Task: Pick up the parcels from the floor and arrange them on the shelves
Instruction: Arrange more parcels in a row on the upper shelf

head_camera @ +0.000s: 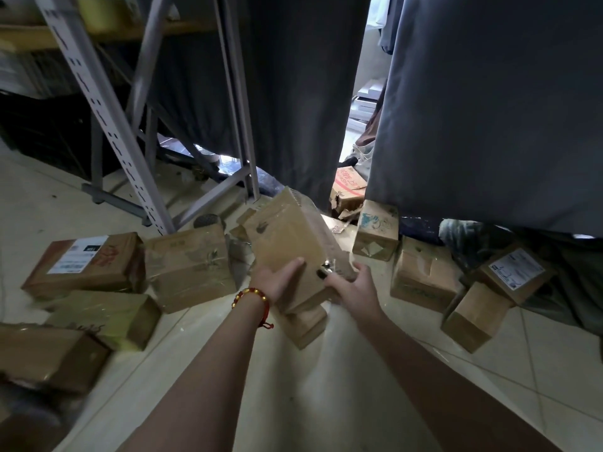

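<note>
A brown cardboard parcel [287, 236] is lifted off the floor at the centre, tilted, held between both hands. My left hand [275, 278], with a red bead bracelet at the wrist, grips its near left side, thumb on top. My right hand [350, 282] grips the near right corner, thumb on the top face. A smaller parcel [306, 324] lies on the floor just under the held one. Several more parcels lie around: a labelled one [85, 262] and a taped one [191, 265] on the left, others [422, 278] on the right.
A grey metal shelf upright [107, 125] with braces stands at the back left, a yellow shelf board [29, 37] above it. Dark grey curtains [489, 109] hang behind, with a gap showing a red-printed carton [349, 187]. Pale tiled floor [293, 386] lies in front.
</note>
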The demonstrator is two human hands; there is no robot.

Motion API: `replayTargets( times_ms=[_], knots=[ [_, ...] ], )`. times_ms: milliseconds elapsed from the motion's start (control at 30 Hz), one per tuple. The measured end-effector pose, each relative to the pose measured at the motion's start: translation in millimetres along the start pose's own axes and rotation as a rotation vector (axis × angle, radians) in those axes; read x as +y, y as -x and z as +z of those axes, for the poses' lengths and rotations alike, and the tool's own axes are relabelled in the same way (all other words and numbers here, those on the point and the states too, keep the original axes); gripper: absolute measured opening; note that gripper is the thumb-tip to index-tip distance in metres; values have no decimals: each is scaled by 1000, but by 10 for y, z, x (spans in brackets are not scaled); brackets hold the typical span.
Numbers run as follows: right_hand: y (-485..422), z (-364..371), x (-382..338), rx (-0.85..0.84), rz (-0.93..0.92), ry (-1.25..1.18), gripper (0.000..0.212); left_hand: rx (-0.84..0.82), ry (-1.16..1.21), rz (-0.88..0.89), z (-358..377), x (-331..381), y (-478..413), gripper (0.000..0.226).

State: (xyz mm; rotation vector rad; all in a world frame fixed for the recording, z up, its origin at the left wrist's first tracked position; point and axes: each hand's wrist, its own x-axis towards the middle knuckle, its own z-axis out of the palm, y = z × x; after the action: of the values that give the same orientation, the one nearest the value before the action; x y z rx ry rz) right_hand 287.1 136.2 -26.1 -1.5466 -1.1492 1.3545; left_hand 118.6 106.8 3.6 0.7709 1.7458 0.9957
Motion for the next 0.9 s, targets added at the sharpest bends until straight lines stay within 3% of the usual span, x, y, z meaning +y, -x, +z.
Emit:
replayTargets(
  times_ms=[100, 133, 233, 300, 400, 500, 667, 833, 900],
  knots=[
    [94, 184, -33, -74, -78, 52, 105, 60, 165, -84, -219, -39, 5, 109],
    [135, 226, -53, -101, -87, 35, 101, 72, 213, -99, -318, -69, 0, 110],
    [210, 284, -97, -195, -59, -100, 87, 42, 369, -108, -588, -150, 8, 65],
    [235, 288, -125, -278, -33, -230, 67, -27, 461, -73, -750, -186, 52, 44],
    [314, 324, -164, -415, -26, -295, 60, -125, 605, 3, -924, -190, 57, 45],
    [461, 480, -256, -477, -82, -170, 63, -138, 777, 69, -1024, -82, 171, 21],
    [695, 902, -576, -431, 112, -382, 16, 28, 815, 70, -1354, 33, 537, 29],
    [1096, 1212, -1403, -465, 167, -382, 35, 159, 839, 27, -1838, 372, 1139, 65],
    [1279, 1281, -1787, -486, 171, -347, 48, 198, 875, 25, -2037, 650, 1385, 60]
  ],
)
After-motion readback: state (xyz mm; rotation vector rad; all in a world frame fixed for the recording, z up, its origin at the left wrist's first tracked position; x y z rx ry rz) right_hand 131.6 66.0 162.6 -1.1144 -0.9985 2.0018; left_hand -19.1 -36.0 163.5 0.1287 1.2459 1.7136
